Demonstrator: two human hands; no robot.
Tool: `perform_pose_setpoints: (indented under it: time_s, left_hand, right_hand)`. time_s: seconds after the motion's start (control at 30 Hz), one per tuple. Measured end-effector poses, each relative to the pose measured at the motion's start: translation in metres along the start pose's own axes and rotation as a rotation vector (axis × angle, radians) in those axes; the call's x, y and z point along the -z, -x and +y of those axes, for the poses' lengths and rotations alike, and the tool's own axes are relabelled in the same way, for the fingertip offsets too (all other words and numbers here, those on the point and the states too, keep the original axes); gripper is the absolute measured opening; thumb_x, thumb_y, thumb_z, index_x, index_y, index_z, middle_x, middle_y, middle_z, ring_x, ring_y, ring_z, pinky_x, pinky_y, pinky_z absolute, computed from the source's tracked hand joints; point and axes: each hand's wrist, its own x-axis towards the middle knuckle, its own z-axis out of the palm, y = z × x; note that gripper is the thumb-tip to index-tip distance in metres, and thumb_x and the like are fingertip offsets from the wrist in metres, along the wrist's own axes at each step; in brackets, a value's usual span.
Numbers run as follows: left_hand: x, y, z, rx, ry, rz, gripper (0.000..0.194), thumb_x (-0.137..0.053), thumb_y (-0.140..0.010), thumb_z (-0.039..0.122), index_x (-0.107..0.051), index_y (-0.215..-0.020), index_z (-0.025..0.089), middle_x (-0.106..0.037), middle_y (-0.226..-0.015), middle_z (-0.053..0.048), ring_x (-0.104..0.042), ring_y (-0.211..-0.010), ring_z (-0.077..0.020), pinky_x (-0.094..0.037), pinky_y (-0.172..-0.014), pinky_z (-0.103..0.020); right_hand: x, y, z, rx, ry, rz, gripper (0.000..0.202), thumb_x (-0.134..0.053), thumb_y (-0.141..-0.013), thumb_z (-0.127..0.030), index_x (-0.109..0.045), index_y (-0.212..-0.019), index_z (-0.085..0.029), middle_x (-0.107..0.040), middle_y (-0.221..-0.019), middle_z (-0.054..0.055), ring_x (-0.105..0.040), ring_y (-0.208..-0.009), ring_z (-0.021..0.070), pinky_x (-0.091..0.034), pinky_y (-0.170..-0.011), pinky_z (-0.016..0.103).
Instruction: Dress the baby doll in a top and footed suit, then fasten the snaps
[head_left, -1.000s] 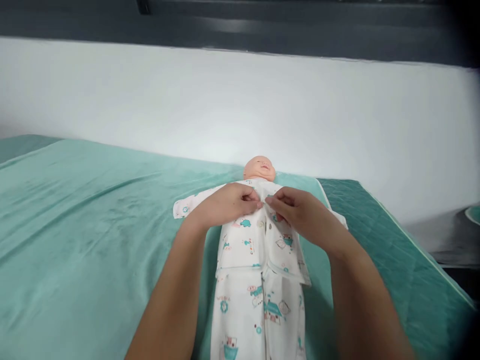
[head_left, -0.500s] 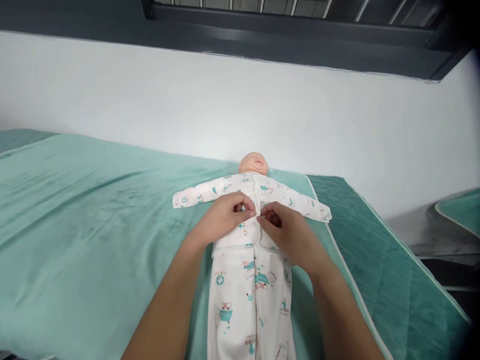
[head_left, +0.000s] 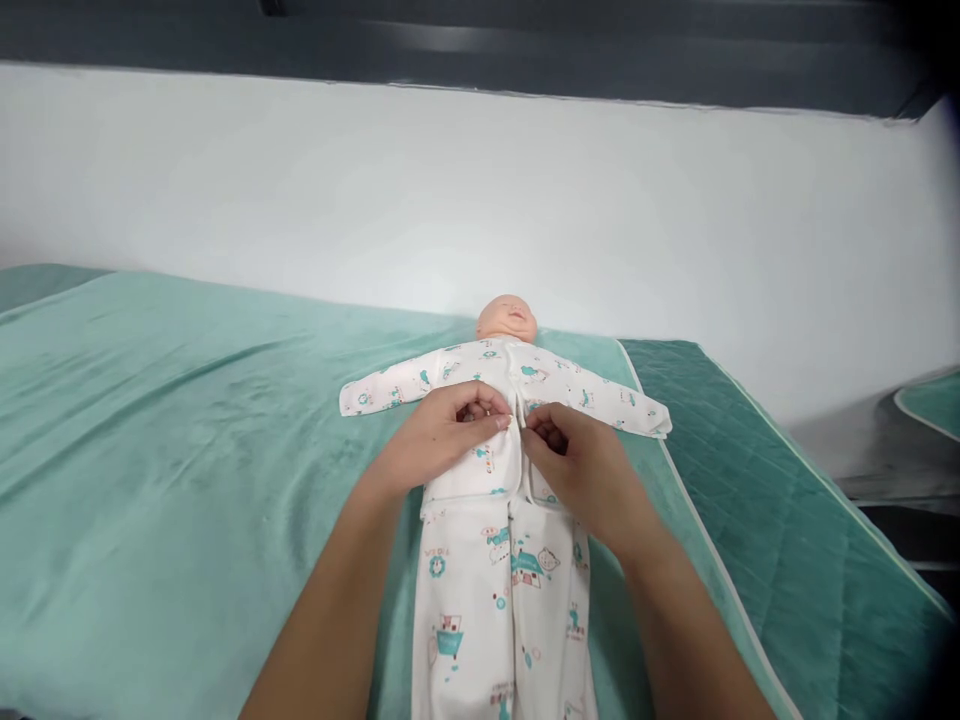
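Observation:
A baby doll (head_left: 508,318) lies face up, its head near the wall. It wears a white patterned jacket (head_left: 465,484) with both sleeves spread wide, above white patterned trousers (head_left: 469,600). My left hand (head_left: 457,425) pinches the jacket's left front edge at mid-chest. Opposite it, my right hand (head_left: 566,450) pinches the right front edge. A narrow gap runs between the two edges below the fingers. Any fastener at the fingertips is too small to make out.
A light green sheet (head_left: 187,450) spreads under the doll. Darker green quilted fabric (head_left: 780,500) lies on the right. Behind stands a white wall (head_left: 375,200), with a dark beam (head_left: 525,50) above it.
The two front edges of the jacket have come slightly apart, my right hand having shifted a little to the right. The view has tilted slightly.

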Motion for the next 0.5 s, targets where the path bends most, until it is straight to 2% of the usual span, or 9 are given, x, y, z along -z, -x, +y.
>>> perform_pose_setpoints:
  time_s: [0.23, 0.5]
  left_hand:
    - [-0.004, 0.0, 0.001, -0.027, -0.038, 0.091, 0.014, -0.061, -0.085, 0.031, -0.068, -0.087, 0.019, -0.062, -0.079, 0.0, -0.047, -0.067, -0.0119, -0.037, -0.061, -0.025]
    - [-0.011, 0.0, 0.003, -0.097, -0.131, 0.131, 0.015, -0.058, -0.087, 0.03, -0.069, -0.084, 0.02, -0.065, -0.081, 0.0, -0.05, -0.069, -0.0124, -0.039, -0.064, -0.026]
  right_hand:
    - [0.003, 0.002, 0.0, -0.142, -0.309, 0.091, 0.012, -0.057, -0.086, -0.033, -0.06, -0.085, -0.022, -0.052, -0.066, -0.004, -0.044, -0.057, 0.0118, -0.033, -0.052, 0.025]
    - [-0.001, 0.002, 0.001, -0.129, -0.45, 0.07, 0.012, -0.062, -0.085, -0.031, -0.065, -0.091, -0.021, -0.06, -0.08, -0.001, -0.051, -0.07, 0.0125, -0.04, -0.063, 0.025]
